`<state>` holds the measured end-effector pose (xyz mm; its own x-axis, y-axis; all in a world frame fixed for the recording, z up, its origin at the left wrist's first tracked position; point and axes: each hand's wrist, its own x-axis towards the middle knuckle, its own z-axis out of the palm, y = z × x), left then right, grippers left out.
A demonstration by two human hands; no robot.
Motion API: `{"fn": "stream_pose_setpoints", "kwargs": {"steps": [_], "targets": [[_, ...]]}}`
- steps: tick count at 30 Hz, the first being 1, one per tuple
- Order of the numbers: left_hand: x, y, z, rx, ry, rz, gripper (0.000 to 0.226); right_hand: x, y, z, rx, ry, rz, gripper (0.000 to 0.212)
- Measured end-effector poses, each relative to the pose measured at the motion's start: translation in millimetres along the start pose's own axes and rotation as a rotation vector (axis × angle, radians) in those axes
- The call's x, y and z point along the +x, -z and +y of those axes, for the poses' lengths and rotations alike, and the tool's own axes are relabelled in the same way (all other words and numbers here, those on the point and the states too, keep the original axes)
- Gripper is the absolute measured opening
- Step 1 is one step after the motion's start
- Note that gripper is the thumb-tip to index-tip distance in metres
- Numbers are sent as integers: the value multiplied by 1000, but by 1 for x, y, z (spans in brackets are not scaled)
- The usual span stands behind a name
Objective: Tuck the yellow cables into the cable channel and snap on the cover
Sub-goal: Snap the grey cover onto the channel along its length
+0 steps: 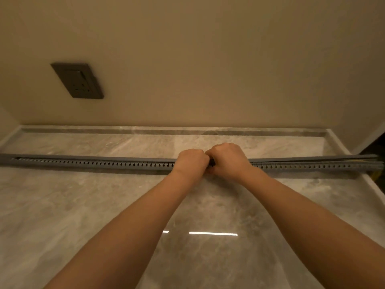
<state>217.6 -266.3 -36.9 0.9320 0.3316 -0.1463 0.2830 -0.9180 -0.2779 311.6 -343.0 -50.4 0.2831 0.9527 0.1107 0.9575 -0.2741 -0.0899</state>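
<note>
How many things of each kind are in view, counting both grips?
Grips: 2, left grip and right grip, both on the cable channel
Cable channel: 1
Cover: 1
Yellow cables: 1 bunch, strands too small to count
Wall socket: 1
Total: 6

Grey slotted channel [104, 164] lying across the floor [83, 205]
Its cover [104, 157] sits on top, gaping slightly at the right end, where yellow cables [376, 175] show.
</note>
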Motion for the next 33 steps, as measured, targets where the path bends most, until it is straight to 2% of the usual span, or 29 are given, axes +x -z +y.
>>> {"fn": "stream_pose_setpoints", "kwargs": {"steps": [15, 21, 33], "targets": [[-9, 2, 4, 82, -1, -10, 23, -22, -22, 4, 144, 37, 194, 24], [-10, 2, 4, 66, 21, 0, 19, -36, -15, 21, 60, 59, 125, 42], [-7, 0, -2, 42, -2, 10, 16, -29, 8, 40, -151, 83, -15, 35]]}}
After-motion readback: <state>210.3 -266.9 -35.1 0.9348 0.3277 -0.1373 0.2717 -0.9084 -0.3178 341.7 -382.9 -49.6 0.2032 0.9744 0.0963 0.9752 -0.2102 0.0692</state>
